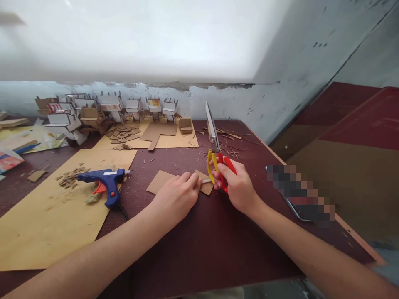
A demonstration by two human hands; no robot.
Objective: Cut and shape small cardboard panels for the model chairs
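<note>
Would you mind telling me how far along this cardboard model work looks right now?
Done: a row of small cardboard models stands along the wall, with offcuts before them. In hand: the right hand holds red and yellow scissors, blades upright, while the left hand presses a flat cardboard piece. Left: that piece is unfolded, and the glue gun lies aside.

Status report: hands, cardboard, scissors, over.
Left hand pinning flat brown cardboard piece on table. Right hand gripping red-and-yellow-handled scissors, blades up. Blue glue gun lies left, clear.
</note>
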